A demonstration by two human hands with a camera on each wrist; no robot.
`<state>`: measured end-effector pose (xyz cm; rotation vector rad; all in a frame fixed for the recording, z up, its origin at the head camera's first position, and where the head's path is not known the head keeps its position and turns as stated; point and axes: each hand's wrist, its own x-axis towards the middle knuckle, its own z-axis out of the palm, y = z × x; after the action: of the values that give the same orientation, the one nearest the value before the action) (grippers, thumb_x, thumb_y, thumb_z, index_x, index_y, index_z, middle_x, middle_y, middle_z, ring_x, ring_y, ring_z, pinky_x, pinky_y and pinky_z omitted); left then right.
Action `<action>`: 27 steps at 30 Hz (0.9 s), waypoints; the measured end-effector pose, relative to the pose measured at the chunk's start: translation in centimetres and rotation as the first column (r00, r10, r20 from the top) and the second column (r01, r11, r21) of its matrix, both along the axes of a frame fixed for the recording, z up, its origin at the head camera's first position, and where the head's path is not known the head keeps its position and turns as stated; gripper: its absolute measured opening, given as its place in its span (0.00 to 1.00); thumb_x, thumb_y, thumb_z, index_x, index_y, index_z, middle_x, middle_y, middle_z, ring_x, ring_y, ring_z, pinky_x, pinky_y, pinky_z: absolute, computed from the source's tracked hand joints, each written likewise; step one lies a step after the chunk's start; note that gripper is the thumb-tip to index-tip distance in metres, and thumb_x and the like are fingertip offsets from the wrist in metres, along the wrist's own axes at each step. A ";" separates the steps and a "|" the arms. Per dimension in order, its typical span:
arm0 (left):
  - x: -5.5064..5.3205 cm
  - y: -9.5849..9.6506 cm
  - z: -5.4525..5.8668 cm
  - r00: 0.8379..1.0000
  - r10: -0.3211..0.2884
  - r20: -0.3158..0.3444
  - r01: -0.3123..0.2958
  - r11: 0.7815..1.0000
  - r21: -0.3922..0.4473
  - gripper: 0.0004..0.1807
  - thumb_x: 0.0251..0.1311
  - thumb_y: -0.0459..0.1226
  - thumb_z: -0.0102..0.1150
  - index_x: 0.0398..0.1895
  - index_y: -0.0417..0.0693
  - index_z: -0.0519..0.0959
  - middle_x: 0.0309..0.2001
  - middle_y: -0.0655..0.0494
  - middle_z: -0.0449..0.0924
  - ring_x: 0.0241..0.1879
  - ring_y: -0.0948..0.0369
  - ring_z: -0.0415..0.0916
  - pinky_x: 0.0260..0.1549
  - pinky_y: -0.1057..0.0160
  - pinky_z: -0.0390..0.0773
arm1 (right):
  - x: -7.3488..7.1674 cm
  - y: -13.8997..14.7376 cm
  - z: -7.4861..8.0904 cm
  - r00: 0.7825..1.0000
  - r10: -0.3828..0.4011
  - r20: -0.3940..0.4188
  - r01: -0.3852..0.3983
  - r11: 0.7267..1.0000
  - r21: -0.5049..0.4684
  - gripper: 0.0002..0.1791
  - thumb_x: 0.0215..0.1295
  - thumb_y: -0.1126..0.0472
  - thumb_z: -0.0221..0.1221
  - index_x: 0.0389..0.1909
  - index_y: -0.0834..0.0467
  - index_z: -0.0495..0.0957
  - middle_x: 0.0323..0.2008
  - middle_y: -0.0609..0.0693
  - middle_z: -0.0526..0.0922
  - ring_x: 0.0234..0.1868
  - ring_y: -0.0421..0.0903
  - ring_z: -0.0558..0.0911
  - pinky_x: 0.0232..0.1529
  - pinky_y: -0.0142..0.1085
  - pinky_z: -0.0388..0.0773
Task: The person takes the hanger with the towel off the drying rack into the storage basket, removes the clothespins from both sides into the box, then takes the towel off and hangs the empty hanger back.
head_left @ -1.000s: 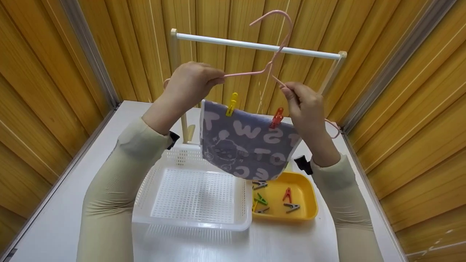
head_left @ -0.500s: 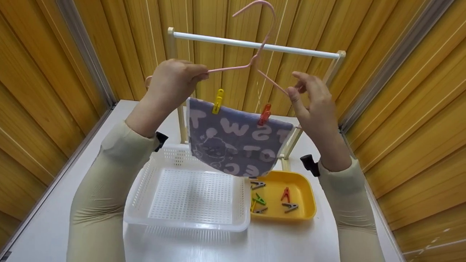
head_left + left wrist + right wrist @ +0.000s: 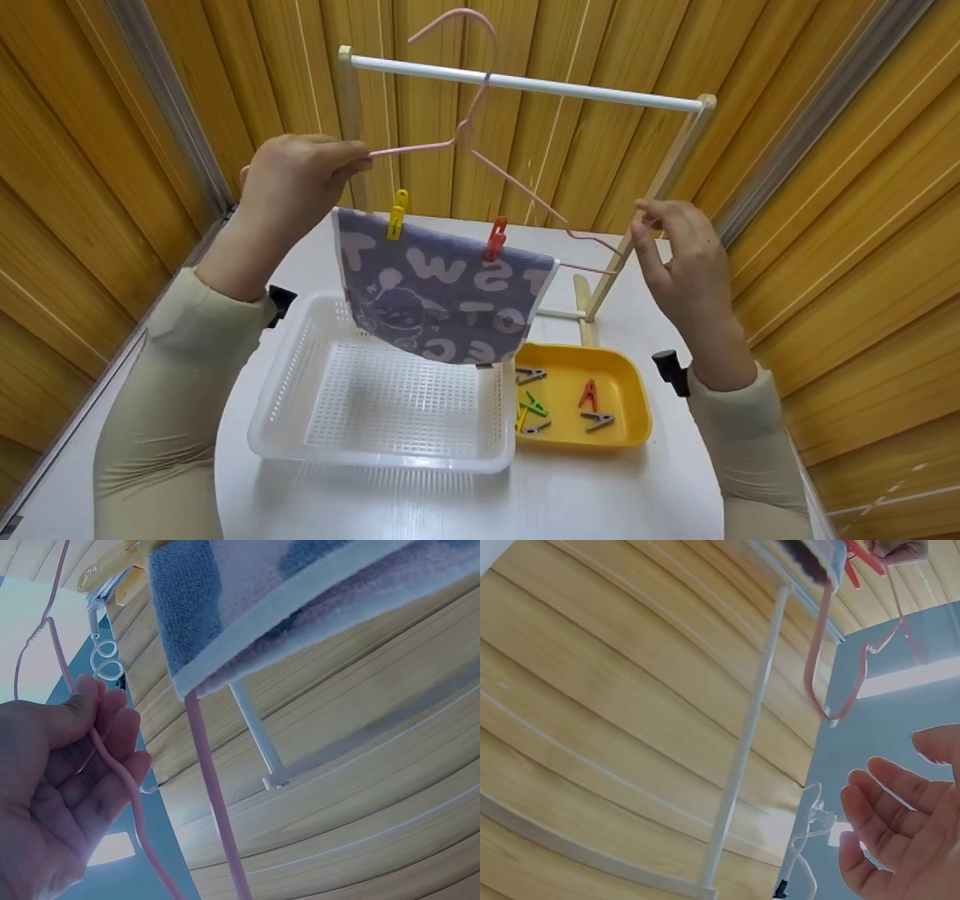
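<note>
My left hand (image 3: 300, 176) pinches the left shoulder of a pink wire hanger (image 3: 517, 184), thumb against fingers, as the left wrist view shows too. Over the hanger's lower bar hangs a purple-grey towel (image 3: 442, 292) with pale letters. A yellow clothespin (image 3: 397, 215) and a red clothespin (image 3: 496, 238) clip its top edge. The hanger's hook rises in front of the rack's white rail (image 3: 600, 91). Off to the right, my right hand (image 3: 686, 266) is apart from the hanger, its fingers loosely bent around nothing; the right wrist view (image 3: 907, 832) shows the bare palm side.
A white perforated basket (image 3: 382, 461) stands on the white table below the towel. Against its right side is a yellow tray (image 3: 637, 405) with several clothespins (image 3: 598, 420). The rack's wooden right post (image 3: 660, 187) stands behind the hanger's right end. Wood-look panels close in the sides.
My left hand has carried the hanger and towel leftward. The right hand has let go of the hanger's right shoulder and moved right and down, away from it.
</note>
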<state>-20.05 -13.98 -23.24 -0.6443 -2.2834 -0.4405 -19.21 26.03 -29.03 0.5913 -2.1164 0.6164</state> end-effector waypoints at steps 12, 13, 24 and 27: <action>2.0 -3.2 -3.2 0.986 -0.013 -0.165 0.016 1.000 0.016 0.06 0.60 0.28 0.68 0.40 0.35 0.88 0.29 0.40 0.89 0.26 0.44 0.86 0.24 0.46 0.84 | -0.2 1.1 -2.7 0.999 -0.002 0.046 -0.002 0.996 0.089 0.13 0.69 0.69 0.59 0.51 0.69 0.80 0.45 0.64 0.85 0.42 0.59 0.81 0.46 0.54 0.78; 2.2 -3.4 -3.6 0.984 -0.015 -0.176 0.018 1.000 0.016 0.06 0.59 0.28 0.68 0.39 0.35 0.88 0.28 0.40 0.88 0.25 0.45 0.86 0.23 0.47 0.83 | -0.2 1.0 -2.8 0.999 -0.009 0.048 0.005 0.996 0.094 0.13 0.69 0.69 0.59 0.51 0.68 0.80 0.45 0.64 0.86 0.41 0.59 0.81 0.45 0.54 0.79; 4.6 -4.3 -7.1 0.983 0.006 -0.183 -0.007 1.000 -0.002 0.08 0.54 0.24 0.71 0.37 0.37 0.87 0.28 0.42 0.89 0.25 0.45 0.86 0.21 0.49 0.82 | -0.5 0.3 -5.3 0.996 0.074 0.055 -0.080 0.992 0.101 0.11 0.66 0.70 0.61 0.48 0.66 0.81 0.41 0.61 0.86 0.40 0.55 0.81 0.43 0.50 0.80; 4.8 -4.2 -8.2 0.985 0.006 -0.175 -0.008 1.000 -0.013 0.08 0.52 0.24 0.71 0.37 0.36 0.86 0.28 0.42 0.89 0.25 0.46 0.86 0.22 0.50 0.84 | -0.7 0.2 -6.1 0.990 0.137 0.041 -0.140 0.987 0.084 0.10 0.66 0.71 0.61 0.47 0.65 0.82 0.39 0.59 0.85 0.39 0.54 0.81 0.44 0.44 0.80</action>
<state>-15.24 -18.19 -31.48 -0.6553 -2.1231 -0.3508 -19.87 26.19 -35.17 0.7871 -2.1569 0.6177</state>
